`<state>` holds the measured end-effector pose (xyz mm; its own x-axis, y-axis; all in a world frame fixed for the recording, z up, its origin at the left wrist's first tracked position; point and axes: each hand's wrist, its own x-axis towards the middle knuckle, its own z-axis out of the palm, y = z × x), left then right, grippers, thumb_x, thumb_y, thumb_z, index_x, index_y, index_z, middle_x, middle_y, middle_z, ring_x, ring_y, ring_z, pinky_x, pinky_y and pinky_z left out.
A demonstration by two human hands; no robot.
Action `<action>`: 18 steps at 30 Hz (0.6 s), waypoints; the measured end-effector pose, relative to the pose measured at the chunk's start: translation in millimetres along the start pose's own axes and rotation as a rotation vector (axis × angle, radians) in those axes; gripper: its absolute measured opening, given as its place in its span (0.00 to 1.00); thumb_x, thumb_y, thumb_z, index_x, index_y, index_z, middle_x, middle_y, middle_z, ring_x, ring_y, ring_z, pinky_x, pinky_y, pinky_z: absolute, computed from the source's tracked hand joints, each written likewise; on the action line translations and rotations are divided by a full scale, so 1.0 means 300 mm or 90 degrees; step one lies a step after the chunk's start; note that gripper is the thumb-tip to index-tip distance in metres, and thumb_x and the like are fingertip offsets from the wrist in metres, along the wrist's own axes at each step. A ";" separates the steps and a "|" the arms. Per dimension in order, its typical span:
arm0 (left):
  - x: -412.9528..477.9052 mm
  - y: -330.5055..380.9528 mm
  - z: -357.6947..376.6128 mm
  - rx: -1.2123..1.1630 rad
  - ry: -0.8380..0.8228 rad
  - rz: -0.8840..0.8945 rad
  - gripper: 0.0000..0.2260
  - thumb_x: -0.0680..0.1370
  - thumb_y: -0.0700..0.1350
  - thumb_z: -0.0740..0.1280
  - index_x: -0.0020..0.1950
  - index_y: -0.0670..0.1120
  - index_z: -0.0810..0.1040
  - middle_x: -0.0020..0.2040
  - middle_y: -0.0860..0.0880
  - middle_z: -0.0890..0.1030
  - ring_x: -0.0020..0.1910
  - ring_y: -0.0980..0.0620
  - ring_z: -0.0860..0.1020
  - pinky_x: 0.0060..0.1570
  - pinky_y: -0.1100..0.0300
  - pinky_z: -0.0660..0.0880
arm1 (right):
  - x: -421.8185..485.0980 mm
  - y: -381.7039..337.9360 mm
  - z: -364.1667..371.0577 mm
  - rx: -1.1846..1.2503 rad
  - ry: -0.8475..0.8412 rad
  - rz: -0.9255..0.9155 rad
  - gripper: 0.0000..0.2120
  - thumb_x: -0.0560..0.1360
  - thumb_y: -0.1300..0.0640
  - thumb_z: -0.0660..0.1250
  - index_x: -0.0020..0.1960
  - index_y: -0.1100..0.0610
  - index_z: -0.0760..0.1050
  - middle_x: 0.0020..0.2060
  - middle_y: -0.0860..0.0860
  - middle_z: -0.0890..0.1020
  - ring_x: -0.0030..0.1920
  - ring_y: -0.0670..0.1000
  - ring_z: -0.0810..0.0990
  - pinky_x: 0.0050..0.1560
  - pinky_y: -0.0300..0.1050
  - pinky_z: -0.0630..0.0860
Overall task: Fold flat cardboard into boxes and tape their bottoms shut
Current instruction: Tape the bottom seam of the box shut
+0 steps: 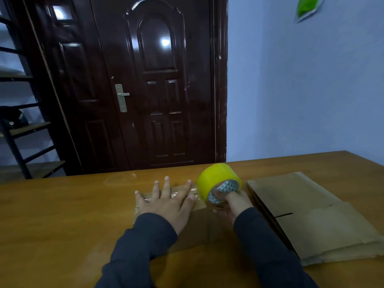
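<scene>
A small brown cardboard box (199, 223) stands on the wooden table (62, 215) in front of me, its upturned face crossed by a shiny strip of clear tape. My left hand (168, 201) lies flat on that taped face with fingers spread and straight. My right hand (230, 202) grips a yellow roll of tape (216, 179) at the box's right edge, fingers hooked through the roll's patterned core. The tape appears to run from the roll onto the box top.
A stack of flat brown cardboard blanks (307, 215) lies on the table to the right. Beyond the table's far edge stands a dark wooden door (153, 84). A black metal shelf rack (18, 129) is at the left, and a pale blue wall (301, 90) at the right.
</scene>
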<state>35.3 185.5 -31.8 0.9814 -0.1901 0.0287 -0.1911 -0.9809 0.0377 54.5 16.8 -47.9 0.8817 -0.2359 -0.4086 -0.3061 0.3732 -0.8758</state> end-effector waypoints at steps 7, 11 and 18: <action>-0.003 -0.002 -0.001 0.005 -0.003 0.004 0.22 0.78 0.64 0.37 0.72 0.71 0.38 0.79 0.49 0.40 0.77 0.45 0.40 0.69 0.32 0.41 | 0.042 0.000 -0.004 -0.043 0.104 0.047 0.25 0.69 0.65 0.75 0.62 0.63 0.70 0.51 0.63 0.77 0.52 0.65 0.80 0.28 0.51 0.79; -0.001 -0.008 0.002 0.011 0.003 0.008 0.22 0.78 0.65 0.36 0.72 0.71 0.37 0.79 0.50 0.40 0.77 0.45 0.41 0.69 0.33 0.41 | 0.051 0.005 0.005 -0.073 0.134 0.058 0.22 0.69 0.64 0.75 0.60 0.62 0.71 0.46 0.63 0.75 0.52 0.65 0.80 0.32 0.52 0.79; 0.001 -0.010 0.004 0.008 0.013 0.013 0.22 0.78 0.65 0.37 0.72 0.71 0.40 0.79 0.51 0.43 0.78 0.46 0.44 0.70 0.33 0.42 | 0.054 0.080 -0.074 -0.160 0.198 -0.089 0.22 0.71 0.63 0.73 0.63 0.61 0.74 0.44 0.58 0.78 0.41 0.58 0.78 0.40 0.58 0.82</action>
<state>36.2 188.4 -33.1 0.9765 -0.2096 0.0493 -0.2110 -0.9772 0.0247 53.4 2.0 -81.3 0.7825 -0.5425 -0.3057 -0.3031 0.0970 -0.9480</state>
